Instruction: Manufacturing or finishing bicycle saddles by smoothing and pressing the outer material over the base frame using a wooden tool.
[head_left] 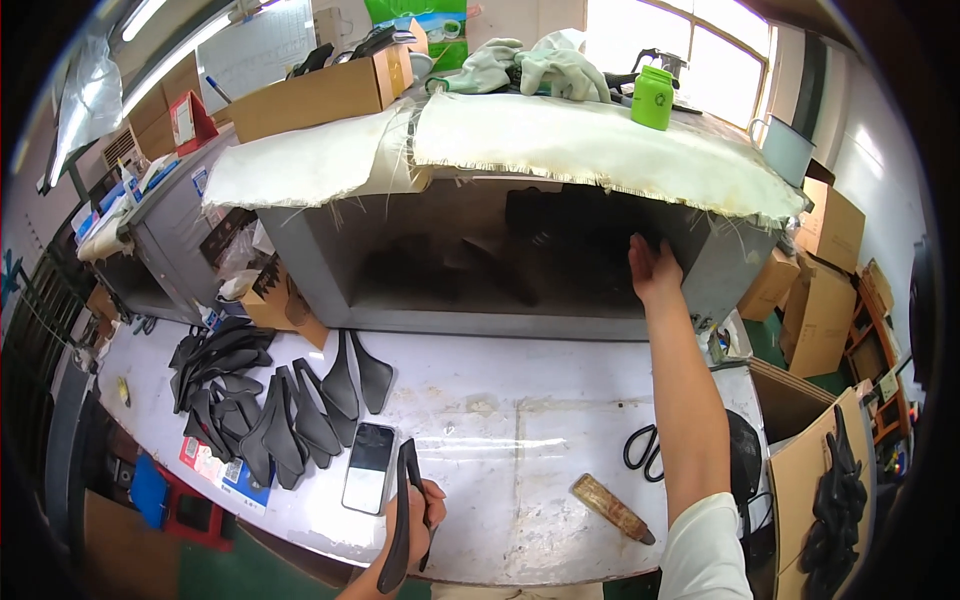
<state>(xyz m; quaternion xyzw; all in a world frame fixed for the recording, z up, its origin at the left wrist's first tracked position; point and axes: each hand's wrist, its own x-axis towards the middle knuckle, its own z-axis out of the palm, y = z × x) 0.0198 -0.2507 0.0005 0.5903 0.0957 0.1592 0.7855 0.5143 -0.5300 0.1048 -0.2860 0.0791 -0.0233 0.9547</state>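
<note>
At the near edge of the worn white tabletop (520, 440), the left hand (420, 520) has its grip clenched around a long, narrow, curved black plastic piece (403, 520), which stands roughly on end over the table's rim. Just beside it, to the left, a dark-screened smartphone (369, 467) lies flat. To the right lie a brown wooden-handled tool (612, 508) and, a little further, a pair of black-handled scissors (643, 447). Further left, a heap of similar flat black shaped pieces (265, 400) spreads across the tabletop. Beyond, the right arm stretches forward; the right hand (650, 268) reaches into the grey open-fronted shelf box (300, 260), fingers spread, grip released, touching the dark things inside, which are too shadowed to identify. On top of the box lie a frayed cream cloth (590, 145) and a green plastic jar (652, 97).
</note>
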